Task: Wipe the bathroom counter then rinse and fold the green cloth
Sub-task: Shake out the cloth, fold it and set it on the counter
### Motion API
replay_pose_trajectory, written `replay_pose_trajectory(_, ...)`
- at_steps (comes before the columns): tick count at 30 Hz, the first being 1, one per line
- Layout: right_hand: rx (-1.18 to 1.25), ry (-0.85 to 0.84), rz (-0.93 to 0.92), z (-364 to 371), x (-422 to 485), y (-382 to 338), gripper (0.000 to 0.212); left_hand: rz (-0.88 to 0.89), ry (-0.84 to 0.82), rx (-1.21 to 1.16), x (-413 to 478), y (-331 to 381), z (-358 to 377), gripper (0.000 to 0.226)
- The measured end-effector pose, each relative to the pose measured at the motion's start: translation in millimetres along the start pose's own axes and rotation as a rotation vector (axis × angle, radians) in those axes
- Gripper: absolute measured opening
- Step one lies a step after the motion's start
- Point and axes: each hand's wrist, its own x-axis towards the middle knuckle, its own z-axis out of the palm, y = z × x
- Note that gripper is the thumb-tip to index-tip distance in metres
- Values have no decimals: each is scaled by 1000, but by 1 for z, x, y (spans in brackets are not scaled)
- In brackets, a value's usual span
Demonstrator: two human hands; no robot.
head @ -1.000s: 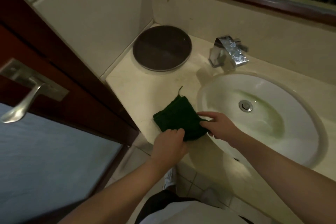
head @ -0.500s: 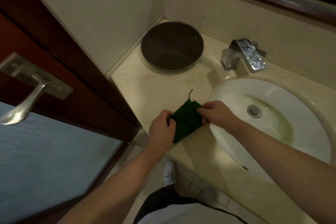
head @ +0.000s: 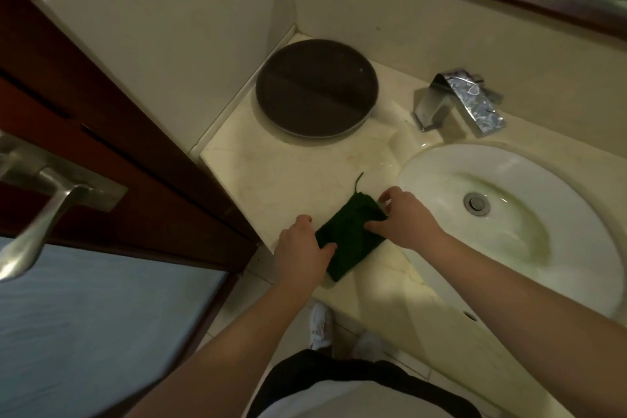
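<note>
Nearly done, judged from the layout. The cloth [head: 351,237] is laid on the worktop [head: 288,176] near its front edge, just left of the sink [head: 441,166], already folded into a narrow dark-green strip with a loose thread sticking out at the far end. No running water is seen at the tap [head: 458,98]; the basin looks wet and green-tinted, so rinsing is judged finished. Wet streaks are seen on the worktop near the tap, so wiping is judged done too, though that cannot be confirmed.

The left hand [head: 300,253] is laid on the near-left end of the cloth, thumb pressed on top and fingers curled at its edge; whether the edge is pinched or only held down cannot be told. The right hand [head: 403,222] is spread half-open over the right side, fingertips pressed on the cloth, nothing clasped.

Left to do, as a judgement: maybe one more fold or a final flattening, then the hands are lifted off. A round dark tray [head: 315,88] is set at the back corner, well apart from the cloth and untouched.
</note>
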Motion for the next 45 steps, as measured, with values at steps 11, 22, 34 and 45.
replay_pose_trajectory(11, 218, -200, -60, -10, -7, -7, 31, -122, -281, -656, 6, 36, -34, 10)
replay_pose_trajectory(22, 775, 64, -70, -106, 45, -45, 26, 4, -97, -1030, 83, 93, -85, 24)
replay_pose_trajectory(34, 378, 249, -28, -118, 187, -90, 28, -106, -9, -796, 224, 105, -72, 18)
replay_pose_trajectory(45, -219, 389, -122, -99, 195, -98, 46, 195, 212, 28, 220, 97, -62, 45)
